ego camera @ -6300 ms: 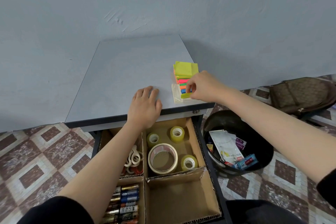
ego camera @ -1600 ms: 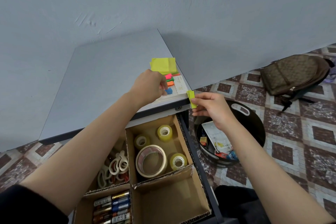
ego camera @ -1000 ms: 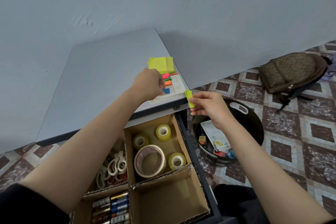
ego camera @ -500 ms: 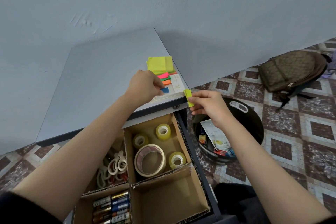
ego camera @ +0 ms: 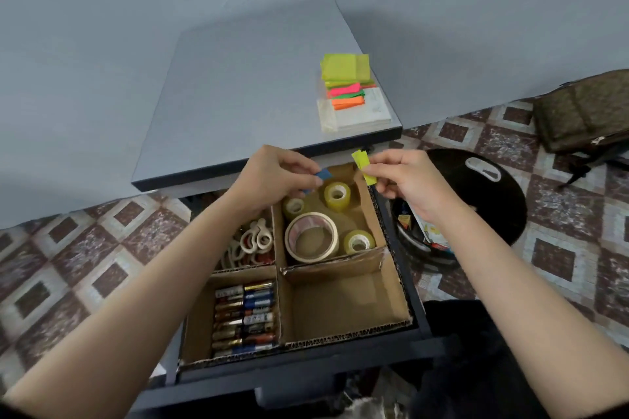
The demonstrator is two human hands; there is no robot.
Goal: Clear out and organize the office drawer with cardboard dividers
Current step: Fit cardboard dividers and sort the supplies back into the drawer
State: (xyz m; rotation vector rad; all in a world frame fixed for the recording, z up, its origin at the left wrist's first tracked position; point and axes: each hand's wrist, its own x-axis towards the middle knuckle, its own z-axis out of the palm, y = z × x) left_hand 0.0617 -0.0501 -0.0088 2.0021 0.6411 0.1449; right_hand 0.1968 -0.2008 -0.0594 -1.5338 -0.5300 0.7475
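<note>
The left hand (ego camera: 275, 177) pinched a small blue flag pad (ego camera: 322, 175) between thumb and fingertips. The right hand (ego camera: 405, 177) pinched a yellow-green flag pad (ego camera: 363, 168) the same way, and neither hand had a free grip. Both pads were held in the air above the far-right compartment of the drawer (ego camera: 306, 364), over the tape rolls (ego camera: 311, 236) and near each other without touching. The yellow-green pad's long axis ran steeply, with its upper end tilted away and to the left. Only a short end of the blue pad showed past the fingers. The one compartment with nothing in it (ego camera: 343, 303) lay in the near-right corner, toward the person from both hands and just behind the cardboard divider (ego camera: 333, 267) that closed off the tape section. The right hand hung over the drawer's right wall, in line with that compartment, while the left hand was above the centre divider. The likely move was therefore a short pull back and down, with the right hand the better placed. The batteries (ego camera: 243, 313) and scissors (ego camera: 252, 243) filled the left compartments. Further sticky notes (ego camera: 345, 70) and flag strips (ego camera: 345, 95) lay on the desk top (ego camera: 255, 78). A black bin (ego camera: 483, 201) stood just beside the drawer on the right.
</note>
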